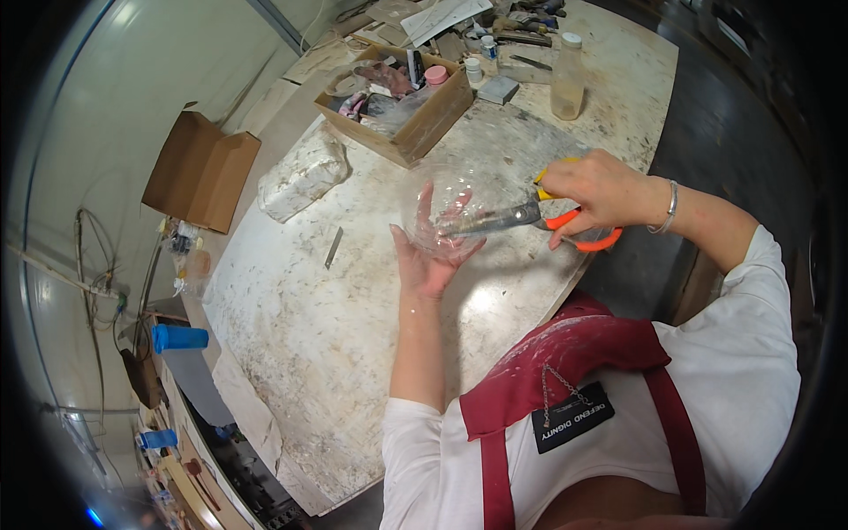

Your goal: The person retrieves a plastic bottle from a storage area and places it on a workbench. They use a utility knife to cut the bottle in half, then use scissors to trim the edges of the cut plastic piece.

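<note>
My right hand (pixel 601 193) grips a pair of scissors (pixel 511 217) by its yellow and orange handles. The blades point left and reach across a clear, thin-walled round plastic piece (pixel 455 187). From below, my left hand (pixel 433 265) cups this piece, with the fingers showing through it. How far the blades stand apart is hard to make out through the shiny plastic. On the worn white table (pixel 336 371), left of my left hand, lies a narrow grey blade-like strip (pixel 333 248).
Beyond my hands stands a cardboard box (pixel 424 132) full of odds and ends. A white wrapped block (pixel 303 179) and an open brown carton (pixel 201 172) lie to its left. At the far right are a cloudy bottle (pixel 568 84), small white jars and a grey block (pixel 498 90).
</note>
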The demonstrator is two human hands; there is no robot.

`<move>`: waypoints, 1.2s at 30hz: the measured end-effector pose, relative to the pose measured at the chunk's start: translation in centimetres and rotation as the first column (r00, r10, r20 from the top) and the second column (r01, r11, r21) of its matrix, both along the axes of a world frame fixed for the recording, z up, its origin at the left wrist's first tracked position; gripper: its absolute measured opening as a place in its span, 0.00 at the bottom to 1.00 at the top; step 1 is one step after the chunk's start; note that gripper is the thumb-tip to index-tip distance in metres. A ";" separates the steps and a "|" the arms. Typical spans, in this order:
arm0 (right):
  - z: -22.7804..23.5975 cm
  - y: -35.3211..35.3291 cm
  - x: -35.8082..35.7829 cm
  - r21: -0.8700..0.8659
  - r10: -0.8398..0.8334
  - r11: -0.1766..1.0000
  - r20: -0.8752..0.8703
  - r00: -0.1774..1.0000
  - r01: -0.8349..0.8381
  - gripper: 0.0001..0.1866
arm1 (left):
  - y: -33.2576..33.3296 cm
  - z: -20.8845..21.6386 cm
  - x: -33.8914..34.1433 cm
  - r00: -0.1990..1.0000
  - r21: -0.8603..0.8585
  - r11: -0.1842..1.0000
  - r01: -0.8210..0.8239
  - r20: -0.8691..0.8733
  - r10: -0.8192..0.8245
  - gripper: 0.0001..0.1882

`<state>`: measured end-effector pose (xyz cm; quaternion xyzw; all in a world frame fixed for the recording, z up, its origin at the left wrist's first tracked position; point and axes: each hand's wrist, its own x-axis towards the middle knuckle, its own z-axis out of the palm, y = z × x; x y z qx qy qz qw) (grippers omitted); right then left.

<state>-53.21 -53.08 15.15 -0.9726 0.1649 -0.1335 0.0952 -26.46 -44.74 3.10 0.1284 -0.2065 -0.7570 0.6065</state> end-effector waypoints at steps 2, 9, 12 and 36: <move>0.0 -0.4 -0.1 0.057 -0.048 0.997 -0.048 0.998 0.050 0.32 | 0.5 -0.5 -0.7 0.988 0.159 0.977 -0.144 -0.025 0.150 0.43; -0.3 -0.7 1.1 0.067 -0.075 0.995 -0.022 0.997 0.076 0.32 | 0.9 0.7 -3.0 0.948 0.290 0.903 -0.317 0.077 0.308 0.34; -0.6 -1.4 1.4 0.092 -0.033 0.995 -0.025 0.999 0.035 0.32 | 1.0 0.8 -2.9 0.962 0.293 0.917 -0.272 0.071 0.263 0.34; -2.2 -1.7 2.5 0.256 -0.067 0.961 -0.161 0.985 0.107 0.34 | 0.8 -1.9 -3.0 0.832 0.140 0.829 -0.542 0.228 0.505 0.41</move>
